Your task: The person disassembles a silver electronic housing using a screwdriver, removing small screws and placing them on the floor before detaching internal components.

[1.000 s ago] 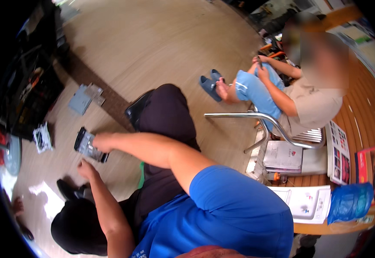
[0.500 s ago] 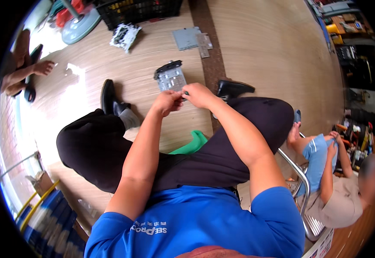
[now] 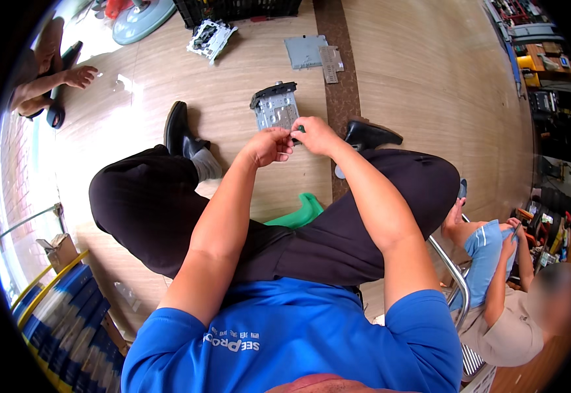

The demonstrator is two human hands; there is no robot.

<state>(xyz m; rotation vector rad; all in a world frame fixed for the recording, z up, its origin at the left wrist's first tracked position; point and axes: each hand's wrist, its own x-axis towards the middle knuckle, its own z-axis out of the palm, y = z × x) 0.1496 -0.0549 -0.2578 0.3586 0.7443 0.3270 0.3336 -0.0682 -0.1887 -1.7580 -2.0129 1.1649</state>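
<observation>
A metal electronic unit (image 3: 274,110) with a black front strip lies on the floor between my spread legs. My right hand (image 3: 315,136) is closed on a small dark-green object (image 3: 300,129) at the unit's near right corner; the object is mostly hidden. My left hand (image 3: 269,145) is beside it, fingers curled just below the unit; whatever they hold is too small to make out. A grey metal plate (image 3: 303,51), a smaller perforated plate (image 3: 330,63) and a white-and-black component (image 3: 208,39) lie farther ahead. Green fabric (image 3: 295,216) lies under my legs.
A person (image 3: 502,288) sits at the right on a chrome chair (image 3: 452,275). Another person's hand and legs (image 3: 76,77) show at upper left. A black crate (image 3: 236,12) and fan base (image 3: 141,23) are ahead, blue boxes (image 3: 62,314) lower left, cluttered shelves (image 3: 548,65) right.
The view has swung round to face the unit squarely. My right hand has moved from the unit's black end to its near corner, and my left hand has come up beside it.
</observation>
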